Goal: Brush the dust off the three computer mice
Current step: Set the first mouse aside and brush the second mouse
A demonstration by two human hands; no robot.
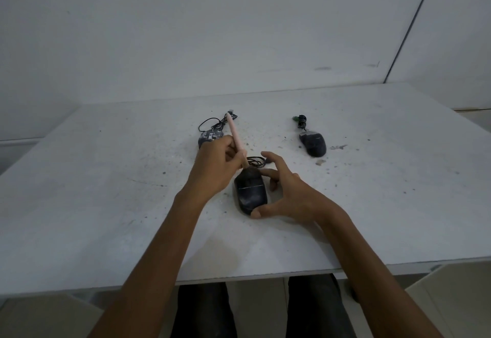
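A dusty black mouse lies in the middle of the white table, its coiled cable just behind it. My right hand steadies this mouse, thumb at its near end and fingers along its far right side. My left hand grips a pink-handled brush, whose dark bristles rest on the front of the mouse. A patterned mouse sits behind my left hand, partly hidden. A third, black mouse lies to the right at the back.
Dust specks and small chips of debris are scattered over the table. The patterned mouse's cable and the right mouse's bundled cable lie towards the back. A white wall rises behind the table. My legs show under the near edge.
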